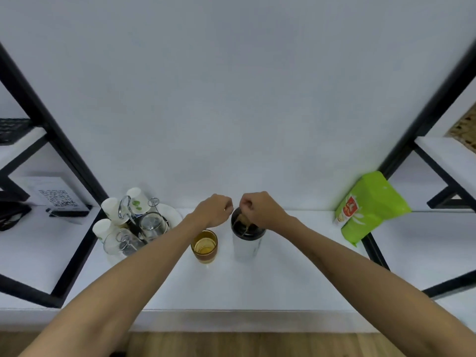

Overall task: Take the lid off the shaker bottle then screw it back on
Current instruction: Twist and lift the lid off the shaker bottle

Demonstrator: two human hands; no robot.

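You are working at a white counter [257, 284] that is running along a white wall between black-framed shelving. On it, from your left: a tray of paper cups and glassware [134, 225], an amber glass [204, 246] holding some liquid, the shaker bottle [247, 243], and a green pouch [368, 210] leaning at the far right.

The shaker bottle is standing upright, centre-right on the counter, just beside the amber glass and apart from it. Its long axis is running vertical, so the black lid [244, 228] is facing up toward you, still seated on the clear body.

Your right hand [260, 208] is sitting directly over the far edge of the lid, fingers curled, and appears to be pinching a thin loop or strap rising from the lid top; exactly what it is gripping is too small to confirm. Your left hand [215, 210] is hovering just left of the lid, fingers curled in a loose fist; I cannot tell whether it is touching the lid or holding anything.

Judgement: the lid removal is only beginning. The right hand is the nearer one and is sitting above the lid rather than around it. Unscrewing is calling for a grip around the rim, turned about the vertical axis, with the left hand dropping to steady the clear body. The amber glass close by is posing a knock risk.
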